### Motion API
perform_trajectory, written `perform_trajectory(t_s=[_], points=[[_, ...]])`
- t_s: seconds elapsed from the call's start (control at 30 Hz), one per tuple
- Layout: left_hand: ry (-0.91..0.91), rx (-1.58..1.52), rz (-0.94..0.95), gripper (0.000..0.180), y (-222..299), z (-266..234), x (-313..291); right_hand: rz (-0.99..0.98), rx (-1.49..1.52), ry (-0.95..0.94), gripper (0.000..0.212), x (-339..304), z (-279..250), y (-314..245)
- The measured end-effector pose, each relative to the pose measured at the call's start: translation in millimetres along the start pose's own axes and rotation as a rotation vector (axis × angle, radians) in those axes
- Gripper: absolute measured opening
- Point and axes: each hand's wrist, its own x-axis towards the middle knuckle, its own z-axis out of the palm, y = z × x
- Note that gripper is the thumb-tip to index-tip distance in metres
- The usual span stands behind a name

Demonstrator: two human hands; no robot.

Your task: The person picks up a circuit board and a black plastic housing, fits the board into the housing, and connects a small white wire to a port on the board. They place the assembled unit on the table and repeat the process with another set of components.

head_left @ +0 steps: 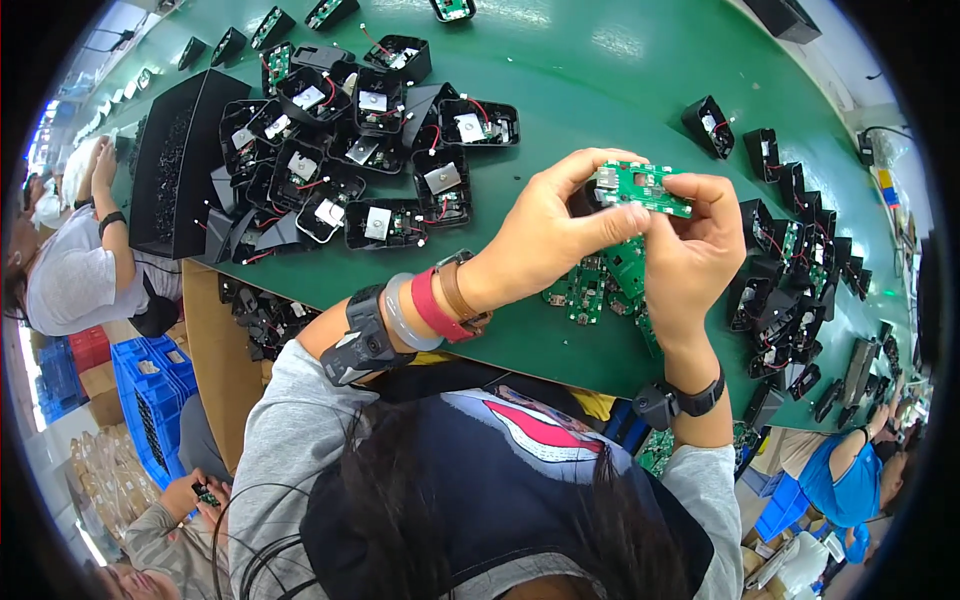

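Note:
Both my hands are raised over the green table, closed on a small green circuit board (652,182) with a silver metal connector at its left end. My left hand (568,215) pinches the left end, its thumb along the lower edge. The right end lies between the thumb and fingers of my right hand (697,235). Something dark shows behind my left thumb; I cannot make out what it is. Below the hands lie several loose green circuit boards (584,296), partly hidden by my right hand and wrist.
Left of my hands is a cluster of black plastic housings (378,225) with metal plates and red wires. Beyond it stands a large black bin (178,165) of small dark parts. More black housings (785,270) crowd the right. Co-workers (75,265) sit along the table.

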Motion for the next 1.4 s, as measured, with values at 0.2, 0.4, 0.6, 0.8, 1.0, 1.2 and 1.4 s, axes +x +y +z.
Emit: perform_trajectory(t_s=[0.2, 0.4, 0.6, 0.8, 1.0, 1.2, 1.4], points=[[0.16, -0.127, -0.112, 0.024, -3, -8, 7, -0.002, -0.043, -0.048, 0.036, -2, 8, -4], [0.205, -0.421, -0.254, 0.022, 1, -12, 9, 0.09, 0.156, -0.08, 0.045, -1, 1, -12], [0.064, -0.161, -0.23, 0.018, 7, -14, 7, 0.278, 0.301, -0.171, 0.044, 11, -7, -12], [0.022, -0.033, -0.179, 0.019, 6, -18, 11, 0.302, 0.312, -0.234, 0.035, 10, -10, -10], [0.058, 0.041, -0.127, 0.016, 5, -23, 12, 0.36, 0.16, -0.298, 0.027, 15, -17, -21], [0.086, 0.302, -0.127, 0.012, 5, -20, 9, 0.279, -0.157, -0.359, 0.02, 5, -11, -21], [0.02, 0.175, -0.069, 0.016, -4, -17, 12, 0.174, -0.065, -0.214, 0.006, 12, -4, -10]])
